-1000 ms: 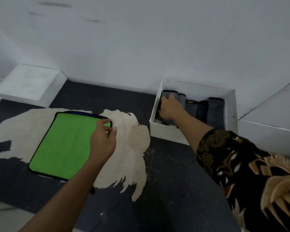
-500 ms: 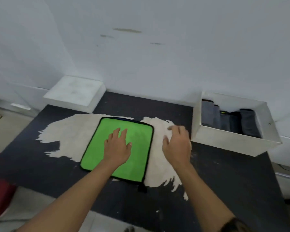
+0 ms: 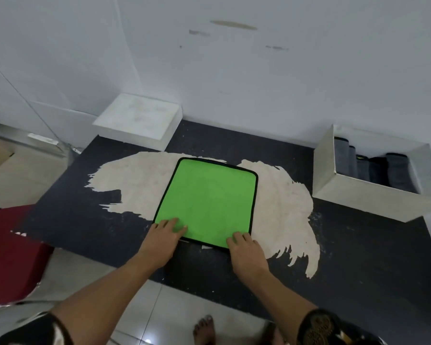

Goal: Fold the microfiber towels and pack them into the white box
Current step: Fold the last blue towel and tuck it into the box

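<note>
My left hand lies flat on the corner of the green towel nearest me on that side, fingers and thumb spread on the cloth and gripping nothing. My right hand sits on the other near corner with its fingers bent over the black edge, and I cannot tell whether the thumb is tucked under for a pinch or the hand only rests there. The towel lies open and smooth ahead of both hands, on the pale worn patch of the dark table, so I judge the first fold is not yet made. The risk I see is an uneven lift: if one hand takes its corner and the other only presses, the near edge would go up crooked, the far corners would not meet, and the fold would come out skewed. Soft cloth like this may also drag on the rough patch and bunch in the middle. The near edge lies close to the table's edge by my wrists, so a careless pull toward me could slide it off. The white box stands well off beyond my right hand, with dark folded towels upright inside, and a bulky fold might not fit beside them
</note>
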